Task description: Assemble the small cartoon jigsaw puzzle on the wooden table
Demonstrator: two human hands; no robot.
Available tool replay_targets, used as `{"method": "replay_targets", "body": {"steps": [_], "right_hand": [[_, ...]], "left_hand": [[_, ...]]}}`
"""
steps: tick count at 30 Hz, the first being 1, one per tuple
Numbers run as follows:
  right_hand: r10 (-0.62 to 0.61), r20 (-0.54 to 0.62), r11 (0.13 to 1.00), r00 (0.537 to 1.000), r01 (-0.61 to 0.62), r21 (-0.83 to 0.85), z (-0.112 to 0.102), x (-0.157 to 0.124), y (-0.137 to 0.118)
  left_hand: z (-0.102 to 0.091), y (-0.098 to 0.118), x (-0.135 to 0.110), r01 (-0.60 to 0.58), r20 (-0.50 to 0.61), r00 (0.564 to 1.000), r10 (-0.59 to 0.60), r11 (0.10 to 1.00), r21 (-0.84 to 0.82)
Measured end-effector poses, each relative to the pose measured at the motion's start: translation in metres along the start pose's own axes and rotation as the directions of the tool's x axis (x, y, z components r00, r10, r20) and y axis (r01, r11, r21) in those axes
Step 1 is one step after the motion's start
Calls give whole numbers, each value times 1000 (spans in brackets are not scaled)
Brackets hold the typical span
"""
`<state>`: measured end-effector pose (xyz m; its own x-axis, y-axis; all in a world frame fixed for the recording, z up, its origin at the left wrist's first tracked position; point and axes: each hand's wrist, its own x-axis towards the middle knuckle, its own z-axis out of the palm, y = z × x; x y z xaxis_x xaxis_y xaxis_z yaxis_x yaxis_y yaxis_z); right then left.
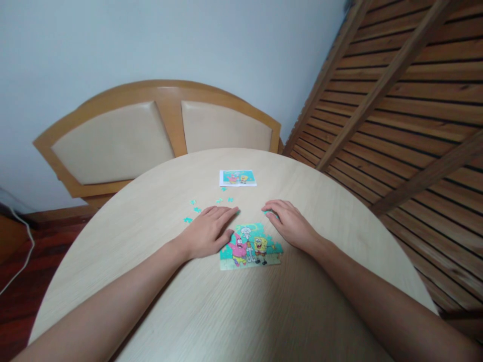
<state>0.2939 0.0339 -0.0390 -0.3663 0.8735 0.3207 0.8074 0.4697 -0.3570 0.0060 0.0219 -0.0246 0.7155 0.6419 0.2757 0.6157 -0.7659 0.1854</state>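
A small cartoon jigsaw puzzle (249, 248), partly put together, lies on the round wooden table (241, 301) in front of me. My left hand (210, 231) rests palm down at the puzzle's upper left edge, fingers stretched flat and together, touching it. My right hand (289, 224) lies flat at the puzzle's upper right corner, fingers extended over a teal piece (268, 212). Several loose teal pieces (196, 209) are scattered on the table just beyond my left hand.
A small reference picture card (237, 177) lies farther back on the table. Behind the table stands a wooden bench back with two beige cushions (113, 141). A slatted wooden wall (407, 100) runs along the right. A white cable (22, 241) hangs at far left.
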Motion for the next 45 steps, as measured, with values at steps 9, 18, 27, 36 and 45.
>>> {"method": "replay_targets", "body": {"steps": [9,18,27,36,45], "right_hand": [[-6,12,1000,1000,6,11,0,0,2],[-15,9,1000,1000,15,4,0,-1,2],[-3,21,1000,1000,2,2,-1,0,1],[-22,18,1000,1000,22,0,-1,0,-1],[-125,-16,991,992,126,41,-4,-2,-18]], "left_hand": [[5,-9,-3,212,-145,961,-234,966,-148],[1,-7,2,104,-72,991,-110,990,-91],[-11,-10,-5,141,22,990,-139,984,-107],[-21,-1,-5,192,-46,976,-211,945,-266],[-4,11,-1,294,14,933,-359,739,-606]]}}
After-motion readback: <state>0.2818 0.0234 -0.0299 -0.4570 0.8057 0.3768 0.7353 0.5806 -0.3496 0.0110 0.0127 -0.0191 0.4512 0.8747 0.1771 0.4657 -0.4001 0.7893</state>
